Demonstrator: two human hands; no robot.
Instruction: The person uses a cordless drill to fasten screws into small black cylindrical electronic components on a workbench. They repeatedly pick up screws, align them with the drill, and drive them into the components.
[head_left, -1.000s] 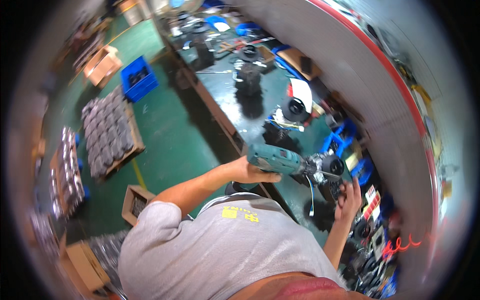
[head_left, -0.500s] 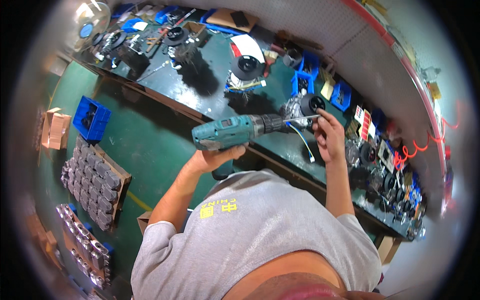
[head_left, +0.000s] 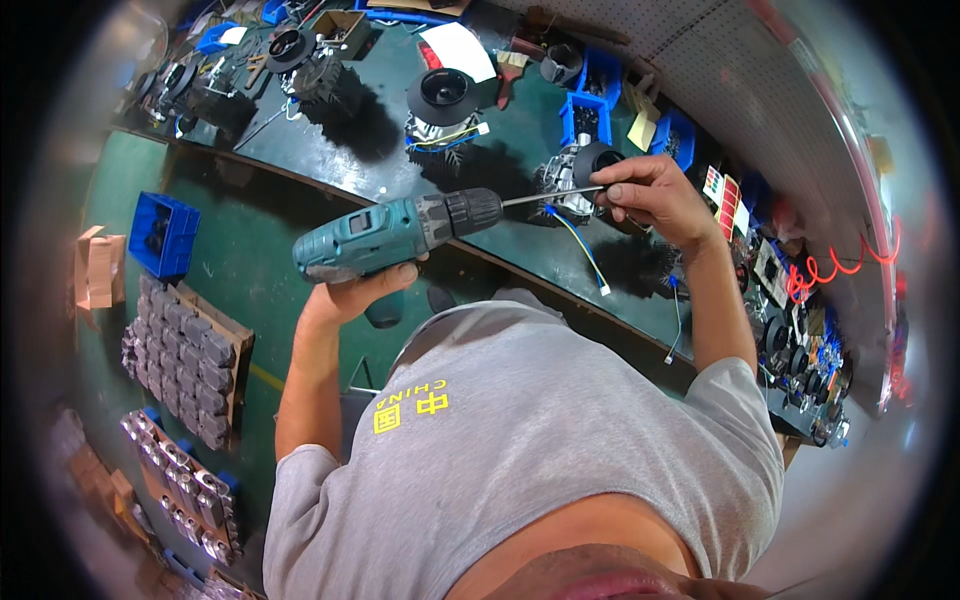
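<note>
Far left, on the green floor, a blue crate (head_left: 164, 235) stands beside an open cardboard box (head_left: 98, 268), and below them a wooden pallet (head_left: 190, 362) carries rows of grey metal parts. Further down lies a second batch of shiny metal parts (head_left: 185, 492).

The left hand (head_left: 358, 292) is closed around the grip of a teal cordless drill (head_left: 395, 232), holding it level in front of the long green table (head_left: 400, 160). The drill's dark chuck points to the right, and a long thin bit (head_left: 552, 196) runs from it toward a motor (head_left: 572, 180) with a black round end that sits on the table.

Behind the drill, further back on the table, another motor with a black funnel-shaped top (head_left: 442, 102) stands upright, and a white sheet of paper (head_left: 458, 50) lies behind it. A blue wire (head_left: 578, 245) trails from the near motor toward the table's front edge.

The right hand (head_left: 648, 195) is closed, its fingers pinching the far end of the bit just where it meets the motor. Behind that hand stand small blue bins (head_left: 592, 92), one holding a yellow slip. Far right, along the curving table, more dark motors (head_left: 790, 350) sit in a row, and a red coiled cord (head_left: 835, 268) hangs by the wall.
</note>
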